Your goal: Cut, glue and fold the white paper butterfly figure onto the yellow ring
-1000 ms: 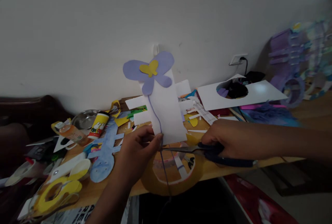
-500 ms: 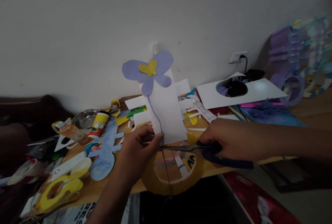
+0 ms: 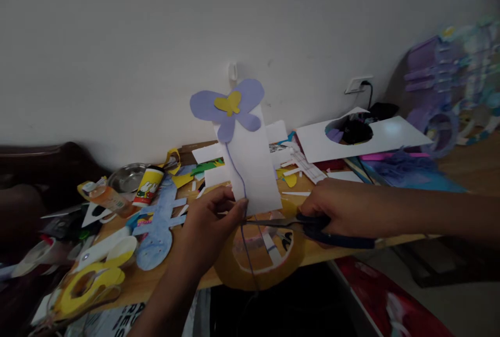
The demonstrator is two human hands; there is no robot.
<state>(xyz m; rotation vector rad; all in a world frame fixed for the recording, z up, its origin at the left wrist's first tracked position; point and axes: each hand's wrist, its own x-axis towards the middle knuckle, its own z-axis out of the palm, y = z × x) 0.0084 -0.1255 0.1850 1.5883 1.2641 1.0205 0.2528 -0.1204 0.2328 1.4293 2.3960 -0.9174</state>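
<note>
The scene is seen from a single head-worn view, directed forward and slightly down across a wooden table (image 3: 461, 162) toward a white wall (image 3: 156, 40). The left hand (image 3: 209, 227) and right hand (image 3: 339, 204) are framed close, low at centre; table clutter is spread to either side of them.

Little here can be read. The printed sheet (image 3: 123, 319) hanging at the table's front edge shows part of a bold black word, seemingly "RES", cut off by the forearm. The yellow glue bottle (image 3: 147, 187) bears a white rabbit cartoon figure, but its lettering is too small and blurred to make out.
</note>
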